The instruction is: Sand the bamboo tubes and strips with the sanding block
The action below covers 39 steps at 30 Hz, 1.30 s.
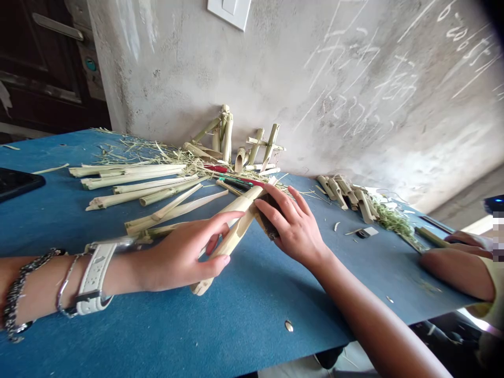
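My left hand [192, 252] is closed around a pale, peeled bamboo stick [228, 239], thumb on the near side. The stick slants up and away over the blue table, its near end close to the tabletop. My right hand [293, 223] bends over a dark brown piece of sandpaper [271, 215] pressed against the stick's upper right side. Part of the sandpaper is hidden beneath my right fingers. Just beyond the hands, something red and green, perhaps tool handles [236, 181], lies partly covered by shavings.
Several split bamboo sticks [134, 184] lie to the left, before a heap of shavings [157, 153]. Small bamboo structures [226, 134] stand against the wall. Short bamboo tubes [346, 191] are at the right. Another person's arm [457, 268] rests by the right edge. A black device [19, 184] lies far left.
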Each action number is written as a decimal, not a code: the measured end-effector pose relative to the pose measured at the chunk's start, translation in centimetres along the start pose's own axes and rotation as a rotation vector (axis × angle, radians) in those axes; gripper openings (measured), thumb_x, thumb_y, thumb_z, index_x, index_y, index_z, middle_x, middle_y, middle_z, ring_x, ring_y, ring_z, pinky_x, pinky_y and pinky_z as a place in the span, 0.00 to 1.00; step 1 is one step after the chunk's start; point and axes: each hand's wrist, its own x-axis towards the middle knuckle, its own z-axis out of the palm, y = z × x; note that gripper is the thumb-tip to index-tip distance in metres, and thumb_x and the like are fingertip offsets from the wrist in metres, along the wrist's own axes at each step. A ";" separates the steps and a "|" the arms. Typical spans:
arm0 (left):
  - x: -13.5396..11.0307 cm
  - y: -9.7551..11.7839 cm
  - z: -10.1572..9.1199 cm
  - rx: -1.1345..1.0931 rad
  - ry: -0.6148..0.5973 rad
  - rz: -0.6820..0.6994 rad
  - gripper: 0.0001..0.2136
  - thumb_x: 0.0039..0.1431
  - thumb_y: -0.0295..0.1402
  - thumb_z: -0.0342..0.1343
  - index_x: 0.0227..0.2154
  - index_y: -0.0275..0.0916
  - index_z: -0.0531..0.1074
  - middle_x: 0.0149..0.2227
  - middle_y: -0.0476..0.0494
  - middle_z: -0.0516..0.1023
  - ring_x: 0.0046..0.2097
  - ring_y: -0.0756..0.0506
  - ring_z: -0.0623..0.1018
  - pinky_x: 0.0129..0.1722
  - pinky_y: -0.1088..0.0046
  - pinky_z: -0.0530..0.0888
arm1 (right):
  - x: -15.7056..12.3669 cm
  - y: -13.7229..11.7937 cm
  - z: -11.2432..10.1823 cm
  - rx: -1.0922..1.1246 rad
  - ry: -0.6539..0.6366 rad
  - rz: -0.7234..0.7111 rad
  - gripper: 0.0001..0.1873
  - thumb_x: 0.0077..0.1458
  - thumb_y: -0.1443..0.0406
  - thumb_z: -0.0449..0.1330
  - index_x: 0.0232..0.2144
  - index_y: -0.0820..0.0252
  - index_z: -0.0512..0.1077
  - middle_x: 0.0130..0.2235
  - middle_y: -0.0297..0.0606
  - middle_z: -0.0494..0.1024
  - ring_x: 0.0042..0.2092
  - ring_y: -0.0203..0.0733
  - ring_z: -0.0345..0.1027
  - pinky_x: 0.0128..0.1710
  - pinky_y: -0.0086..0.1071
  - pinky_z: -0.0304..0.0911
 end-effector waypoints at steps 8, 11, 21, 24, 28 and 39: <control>0.0 0.1 0.0 0.000 0.011 0.017 0.26 0.58 0.32 0.50 0.60 0.39 0.52 0.29 0.54 0.69 0.27 0.52 0.68 0.29 0.79 0.65 | -0.1 0.9 0.0 -0.052 0.026 0.058 0.21 0.56 0.72 0.51 0.53 0.63 0.63 0.55 0.56 0.68 0.56 0.51 0.65 0.56 0.50 0.60; 0.0 0.1 -0.1 -0.002 0.008 0.030 0.27 0.58 0.33 0.50 0.60 0.40 0.52 0.29 0.54 0.69 0.28 0.52 0.68 0.29 0.78 0.65 | -0.1 0.9 0.0 -0.036 0.022 0.061 0.22 0.55 0.73 0.51 0.53 0.62 0.63 0.56 0.55 0.66 0.58 0.52 0.62 0.56 0.51 0.60; 0.0 -0.2 0.1 -0.020 0.014 0.065 0.27 0.58 0.31 0.49 0.60 0.40 0.49 0.31 0.54 0.70 0.29 0.52 0.67 0.30 0.78 0.65 | 0.1 0.1 -0.6 -0.007 0.052 0.054 0.23 0.53 0.75 0.53 0.52 0.65 0.66 0.55 0.54 0.66 0.57 0.53 0.61 0.56 0.50 0.61; 0.0 -0.3 0.2 -0.028 0.026 0.057 0.27 0.58 0.32 0.50 0.59 0.42 0.50 0.31 0.55 0.70 0.28 0.52 0.67 0.30 0.79 0.65 | 0.1 0.0 -0.8 -0.002 0.044 0.063 0.22 0.52 0.76 0.53 0.51 0.66 0.67 0.54 0.53 0.67 0.57 0.53 0.62 0.57 0.50 0.60; 0.0 -0.3 0.3 -0.063 0.023 0.049 0.27 0.58 0.32 0.49 0.60 0.44 0.49 0.31 0.55 0.70 0.28 0.52 0.67 0.29 0.79 0.65 | 0.2 -0.4 -1.1 -0.009 0.053 0.054 0.20 0.54 0.75 0.52 0.49 0.64 0.69 0.52 0.51 0.70 0.55 0.50 0.64 0.57 0.50 0.60; -0.1 0.0 0.2 -0.065 0.016 0.024 0.27 0.57 0.31 0.50 0.59 0.45 0.50 0.30 0.55 0.70 0.29 0.52 0.68 0.29 0.78 0.65 | 0.5 -0.6 -1.5 0.145 0.066 -0.020 0.17 0.57 0.75 0.51 0.47 0.65 0.72 0.47 0.46 0.77 0.48 0.45 0.70 0.56 0.47 0.60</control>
